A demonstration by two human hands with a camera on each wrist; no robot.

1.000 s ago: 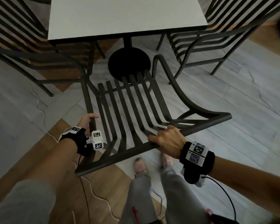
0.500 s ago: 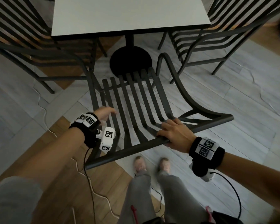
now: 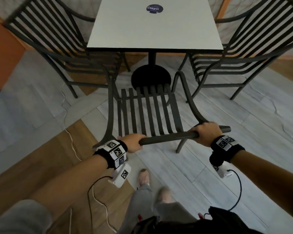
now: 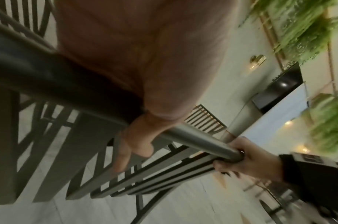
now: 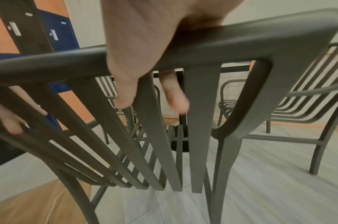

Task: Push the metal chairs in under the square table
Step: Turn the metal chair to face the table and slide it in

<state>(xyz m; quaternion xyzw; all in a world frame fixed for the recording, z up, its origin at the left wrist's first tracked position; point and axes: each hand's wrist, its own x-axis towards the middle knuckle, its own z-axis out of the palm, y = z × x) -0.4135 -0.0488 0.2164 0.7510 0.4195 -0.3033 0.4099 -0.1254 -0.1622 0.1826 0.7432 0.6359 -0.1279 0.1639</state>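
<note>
The near metal chair [image 3: 147,114] stands square to the front edge of the counter [image 3: 152,29], its slatted seat pointing at the counter's black round base [image 3: 150,78]. The front of the seat lies over the near part of that base as seen from the head camera, while the backrest and rear legs are well out from the counter's edge. The chair's top rail [image 3: 169,136] runs across just in front of the person.

The left hand [image 3: 134,142] grips the left end of the top rail, fingers curled over it and down the far side; in the left wrist view the fingers [image 4: 124,153] hang over the rail in front of the back slats. The right hand [image 3: 207,132] grips the rail near its right corner, and the right wrist view shows its fingers [image 5: 126,84] wrapped over the rail with the tips reaching down between the slats.

A second metal chair [image 3: 61,48] sits at the counter's left side and a third [image 3: 240,53] at its right side, both with seats partly under the top. A round dark sticker [image 3: 154,8] lies on the counter's far part. The floor [image 3: 243,132] is pale grey planks with brown wood patches, and a thin white cable [image 3: 71,141] trails across it at the left. The person's feet [image 3: 153,186] stand just behind the chair.
</note>
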